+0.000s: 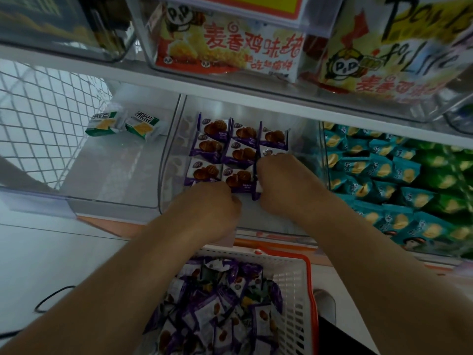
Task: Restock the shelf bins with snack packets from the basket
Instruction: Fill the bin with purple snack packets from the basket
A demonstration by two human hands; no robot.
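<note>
Reaching into the clear shelf bin (170, 160) are both hands, so here's the layout from biggest on down. That bin sits straight ahead of the hands, with purple snack packets (212, 147) lined up in neat rows just beyond the knuckles. Below the forearms, closer to the person, is the white basket (294, 283) with the orange rim, piled with loose packets (217, 316) of the same purple kind. Off to the right of the right hand there's a bin of teal packets (378, 180); well left of the left hand lie two green-and-white packets (122, 124). The left hand (215, 203) is curled at the front row, touching the packets there, though what it grips is hidden. The right hand (279, 180) is fingers-down, pinching a purple packet (257, 190) standing on edge beside the rows.
</note>
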